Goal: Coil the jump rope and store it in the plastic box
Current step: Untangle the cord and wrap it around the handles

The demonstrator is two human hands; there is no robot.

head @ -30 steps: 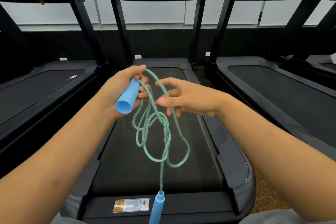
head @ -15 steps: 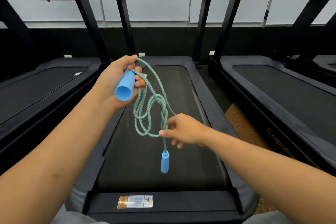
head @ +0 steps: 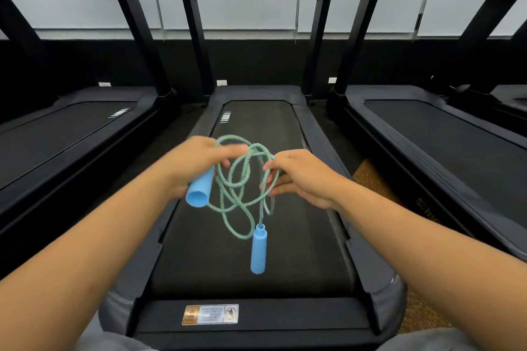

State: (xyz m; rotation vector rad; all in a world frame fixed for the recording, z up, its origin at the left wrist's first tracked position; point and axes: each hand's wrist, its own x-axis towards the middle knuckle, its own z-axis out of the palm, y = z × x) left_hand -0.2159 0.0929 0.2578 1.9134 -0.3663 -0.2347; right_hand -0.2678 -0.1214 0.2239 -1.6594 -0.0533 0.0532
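2 hands hold a half-coiled jump rope above the middle treadmill.

Head view: the left hand (head: 194, 162) has its grip closed round one blue handle (head: 200, 191), whose open end points near and down. The green-blue rope (head: 242, 179) hangs from that hand in several loose loops. The right hand (head: 299, 177), just right of the loops, pinches the rope strands between thumb and curled fingers. Below it the second blue handle (head: 259, 248) dangles upright on a single strand, clear of the black treadmill belt (head: 299, 259). A yellow and white label (head: 210, 314) sits on the treadmill's near end. 2 more treadmills flank it, left and right.
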